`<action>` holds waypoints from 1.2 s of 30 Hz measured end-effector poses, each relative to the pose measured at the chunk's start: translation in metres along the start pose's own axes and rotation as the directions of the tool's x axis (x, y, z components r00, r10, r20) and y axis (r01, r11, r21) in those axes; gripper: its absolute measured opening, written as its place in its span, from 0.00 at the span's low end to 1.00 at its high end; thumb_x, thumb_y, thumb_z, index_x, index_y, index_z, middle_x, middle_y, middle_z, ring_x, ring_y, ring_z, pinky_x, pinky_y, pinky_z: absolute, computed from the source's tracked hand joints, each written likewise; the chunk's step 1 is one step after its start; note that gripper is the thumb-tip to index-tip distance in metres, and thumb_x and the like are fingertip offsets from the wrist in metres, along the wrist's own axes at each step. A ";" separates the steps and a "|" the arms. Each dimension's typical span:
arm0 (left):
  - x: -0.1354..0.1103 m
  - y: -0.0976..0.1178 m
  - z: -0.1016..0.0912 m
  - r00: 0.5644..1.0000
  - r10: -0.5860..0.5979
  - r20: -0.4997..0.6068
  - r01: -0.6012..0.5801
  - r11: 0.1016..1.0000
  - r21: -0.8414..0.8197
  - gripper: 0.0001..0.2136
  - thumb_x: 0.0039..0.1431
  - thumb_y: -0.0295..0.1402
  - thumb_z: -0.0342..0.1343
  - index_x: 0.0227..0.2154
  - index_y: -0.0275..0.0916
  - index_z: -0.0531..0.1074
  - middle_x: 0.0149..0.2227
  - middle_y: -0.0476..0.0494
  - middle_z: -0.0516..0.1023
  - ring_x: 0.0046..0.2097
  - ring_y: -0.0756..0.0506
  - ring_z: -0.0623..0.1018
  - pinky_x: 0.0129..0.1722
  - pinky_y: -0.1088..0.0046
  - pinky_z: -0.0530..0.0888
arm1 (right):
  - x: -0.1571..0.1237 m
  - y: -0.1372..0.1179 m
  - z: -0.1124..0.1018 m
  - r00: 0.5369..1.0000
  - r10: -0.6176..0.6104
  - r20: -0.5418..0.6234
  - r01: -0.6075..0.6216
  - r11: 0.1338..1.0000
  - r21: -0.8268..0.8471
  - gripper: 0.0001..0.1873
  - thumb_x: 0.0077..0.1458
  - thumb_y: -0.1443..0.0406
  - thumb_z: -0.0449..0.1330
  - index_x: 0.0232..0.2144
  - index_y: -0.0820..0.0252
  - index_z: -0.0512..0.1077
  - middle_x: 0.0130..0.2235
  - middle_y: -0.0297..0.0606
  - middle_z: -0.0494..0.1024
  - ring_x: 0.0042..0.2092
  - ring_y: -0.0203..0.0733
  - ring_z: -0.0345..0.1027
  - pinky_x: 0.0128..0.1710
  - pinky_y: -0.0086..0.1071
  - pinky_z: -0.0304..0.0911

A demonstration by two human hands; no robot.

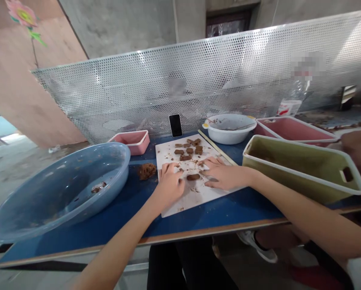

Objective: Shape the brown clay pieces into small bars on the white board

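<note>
A small brown block (193, 177) of a dough-like or clay-like material lies on a white board (174, 205), between my two hands. My left hand (169, 184) rests on the board to the left of the block, fingers loosely bent and thumb apart, holding nothing visible. On the other side, my right hand (221, 173) lies with fingers spread on the board. A thin greyish-dark shape shows between those fingers; I cannot tell what it is. Farther up the board sit several brown blocks (185, 157), with crumbs around them. A rough brown lump (146, 171) lies left of the board.
A large blue basin (114, 161) stands left, near a small pink tub (142, 143). A phone (176, 125) leans against the perforated metal screen (132, 92). To the right are a yellowish strip (218, 149), white basin (229, 137), green bin (289, 177) and pink bin (301, 129).
</note>
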State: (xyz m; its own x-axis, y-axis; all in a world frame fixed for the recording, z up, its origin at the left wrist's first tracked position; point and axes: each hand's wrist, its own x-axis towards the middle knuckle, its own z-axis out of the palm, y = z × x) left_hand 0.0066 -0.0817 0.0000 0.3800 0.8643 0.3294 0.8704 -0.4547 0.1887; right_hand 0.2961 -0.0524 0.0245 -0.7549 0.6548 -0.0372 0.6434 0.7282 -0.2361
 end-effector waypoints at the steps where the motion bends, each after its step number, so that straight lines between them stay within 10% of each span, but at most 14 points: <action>1: -0.007 0.004 0.002 1.000 -0.012 0.004 0.012 1.000 0.022 0.14 0.68 0.27 0.55 0.46 0.40 0.87 0.68 0.30 0.74 0.69 0.25 0.68 0.68 0.36 0.72 | -0.001 -0.001 0.001 1.000 0.002 0.025 -0.003 1.000 0.017 0.29 0.75 0.47 0.57 0.64 0.60 0.81 0.73 0.60 0.68 0.79 0.75 0.50 0.77 0.70 0.51; 8: -0.019 0.021 0.009 0.998 0.060 0.024 -0.061 0.998 0.021 0.10 0.66 0.26 0.58 0.43 0.37 0.84 0.76 0.27 0.66 0.76 0.21 0.61 0.70 0.31 0.70 | -0.002 0.002 0.006 0.998 -0.024 0.050 0.017 0.989 0.146 0.32 0.73 0.47 0.61 0.71 0.53 0.77 0.81 0.55 0.60 0.84 0.76 0.40 0.80 0.75 0.41; 26: -0.018 0.021 0.010 0.999 -0.009 0.039 0.011 0.999 -0.053 0.07 0.62 0.26 0.61 0.33 0.39 0.85 0.76 0.34 0.68 0.76 0.19 0.62 0.68 0.28 0.69 | -0.001 0.001 0.010 0.997 -0.060 0.038 0.056 0.992 0.109 0.31 0.69 0.45 0.66 0.63 0.56 0.83 0.79 0.57 0.64 0.82 0.76 0.47 0.76 0.73 0.55; 36: 0.001 0.012 0.017 0.998 -0.019 -0.054 0.012 0.991 -0.131 0.12 0.69 0.41 0.67 0.51 0.49 0.88 0.68 0.35 0.75 0.69 0.25 0.67 0.66 0.36 0.70 | 0.021 -0.004 0.017 0.937 0.037 -0.347 -0.066 0.995 -0.071 0.16 0.73 0.51 0.64 0.52 0.50 0.86 0.66 0.51 0.76 0.70 0.68 0.63 0.67 0.67 0.62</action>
State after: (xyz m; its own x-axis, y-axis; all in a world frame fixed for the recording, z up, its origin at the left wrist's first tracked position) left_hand 0.0226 -0.0821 -0.0132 0.3463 0.8600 0.3748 0.8262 -0.4688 0.3124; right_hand 0.2757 -0.0453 0.0083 -0.6390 0.7110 0.2937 0.6993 0.6959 -0.1632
